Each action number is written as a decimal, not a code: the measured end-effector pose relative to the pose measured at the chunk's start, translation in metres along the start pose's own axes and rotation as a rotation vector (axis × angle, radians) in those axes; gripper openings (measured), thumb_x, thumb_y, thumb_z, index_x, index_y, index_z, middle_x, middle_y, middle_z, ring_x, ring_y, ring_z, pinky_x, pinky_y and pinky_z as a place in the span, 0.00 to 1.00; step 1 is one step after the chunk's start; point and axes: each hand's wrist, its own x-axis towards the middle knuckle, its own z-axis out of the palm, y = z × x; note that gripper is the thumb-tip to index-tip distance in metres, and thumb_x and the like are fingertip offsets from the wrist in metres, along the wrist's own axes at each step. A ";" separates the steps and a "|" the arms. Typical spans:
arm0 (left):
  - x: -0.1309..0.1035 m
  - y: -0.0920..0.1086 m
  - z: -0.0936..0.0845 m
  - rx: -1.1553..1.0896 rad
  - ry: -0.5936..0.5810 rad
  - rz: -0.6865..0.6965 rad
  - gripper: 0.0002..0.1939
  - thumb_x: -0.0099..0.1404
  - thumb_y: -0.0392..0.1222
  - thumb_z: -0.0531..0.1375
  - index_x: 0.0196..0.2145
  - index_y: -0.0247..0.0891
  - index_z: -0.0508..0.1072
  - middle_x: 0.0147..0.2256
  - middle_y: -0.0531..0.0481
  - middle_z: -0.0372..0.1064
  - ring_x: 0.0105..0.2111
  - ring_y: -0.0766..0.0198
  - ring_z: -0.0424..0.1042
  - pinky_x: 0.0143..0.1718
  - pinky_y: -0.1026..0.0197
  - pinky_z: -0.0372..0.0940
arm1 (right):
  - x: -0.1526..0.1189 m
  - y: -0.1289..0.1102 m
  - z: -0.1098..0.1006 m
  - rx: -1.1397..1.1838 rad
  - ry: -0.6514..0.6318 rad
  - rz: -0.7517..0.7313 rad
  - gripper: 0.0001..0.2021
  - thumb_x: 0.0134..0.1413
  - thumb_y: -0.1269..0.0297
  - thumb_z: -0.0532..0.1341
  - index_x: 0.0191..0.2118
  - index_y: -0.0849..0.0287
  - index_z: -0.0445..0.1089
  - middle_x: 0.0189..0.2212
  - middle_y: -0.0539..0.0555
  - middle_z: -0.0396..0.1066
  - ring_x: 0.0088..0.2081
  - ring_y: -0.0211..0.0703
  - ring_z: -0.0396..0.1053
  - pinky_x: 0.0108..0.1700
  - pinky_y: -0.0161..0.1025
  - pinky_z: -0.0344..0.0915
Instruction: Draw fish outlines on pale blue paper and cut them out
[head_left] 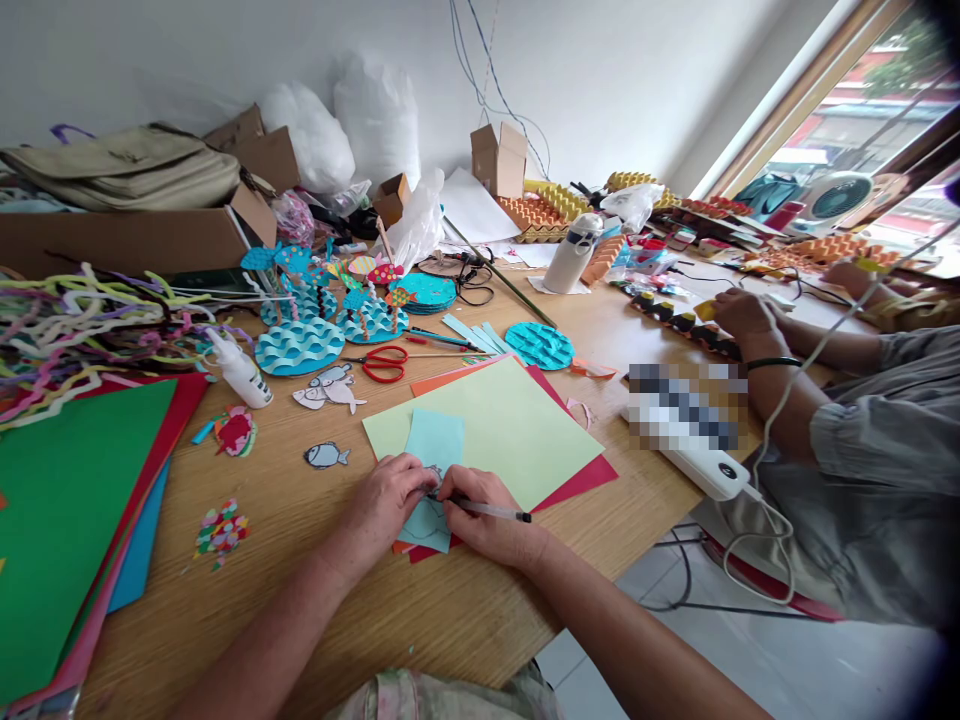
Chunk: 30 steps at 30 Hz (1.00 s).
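My right hand [484, 510] is closed around a pen [491, 511], its tip down at a strip of light blue paper [444, 432]. On the same strip my left hand [390, 495] presses with thumb and fingers drawn together. A small grey drawn shape shows between the two hands, mostly covered by the fingers. Pencil-like curved outlines are visible on the lower part of the strip. Beneath lies a pale green sheet [525, 425] over red and orange ones. Left of my hands are a paper fish [326, 455] and more fish cutouts [328, 390].
Red-handled scissors [384, 364], a glue bottle [240, 370] and blue wavy discs [300, 347] stand farther back. Coloured sheets [75, 500] cover the left side. At right, a co-worker's hands [742, 315] are near a white power strip [709, 465] with a trailing cable.
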 end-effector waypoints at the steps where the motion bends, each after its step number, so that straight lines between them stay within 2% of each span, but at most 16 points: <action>1: 0.000 0.000 0.000 -0.002 0.000 0.000 0.11 0.59 0.28 0.55 0.34 0.41 0.74 0.34 0.51 0.66 0.37 0.62 0.65 0.39 0.61 0.61 | 0.000 0.000 0.000 0.000 -0.001 -0.001 0.06 0.41 0.74 0.53 0.27 0.57 0.60 0.21 0.46 0.63 0.23 0.35 0.60 0.28 0.31 0.56; 9: 0.000 0.002 -0.002 -0.025 0.004 0.011 0.11 0.62 0.31 0.53 0.35 0.41 0.74 0.33 0.50 0.66 0.36 0.62 0.65 0.39 0.62 0.61 | 0.001 -0.002 -0.001 0.022 -0.028 0.031 0.06 0.41 0.74 0.53 0.28 0.57 0.60 0.20 0.45 0.61 0.22 0.35 0.58 0.27 0.31 0.55; 17: 0.001 0.000 -0.001 -0.053 0.002 0.038 0.12 0.65 0.35 0.50 0.32 0.39 0.74 0.32 0.49 0.67 0.35 0.62 0.65 0.38 0.60 0.61 | 0.010 -0.006 -0.011 0.030 -0.164 0.039 0.08 0.41 0.76 0.53 0.30 0.57 0.64 0.20 0.44 0.62 0.21 0.32 0.56 0.25 0.28 0.54; 25: 0.001 0.001 -0.003 -0.059 -0.001 0.040 0.13 0.65 0.35 0.50 0.34 0.40 0.75 0.32 0.49 0.68 0.36 0.62 0.66 0.39 0.61 0.61 | 0.009 -0.002 -0.002 -0.007 -0.056 0.068 0.07 0.40 0.76 0.54 0.27 0.58 0.63 0.19 0.44 0.61 0.20 0.32 0.56 0.25 0.29 0.54; 30: 0.001 0.001 -0.002 -0.061 0.005 0.041 0.12 0.64 0.34 0.51 0.34 0.38 0.75 0.32 0.48 0.68 0.36 0.61 0.66 0.39 0.60 0.61 | 0.011 -0.005 -0.003 0.025 -0.058 0.074 0.07 0.39 0.77 0.53 0.26 0.58 0.62 0.18 0.43 0.59 0.20 0.31 0.55 0.24 0.29 0.53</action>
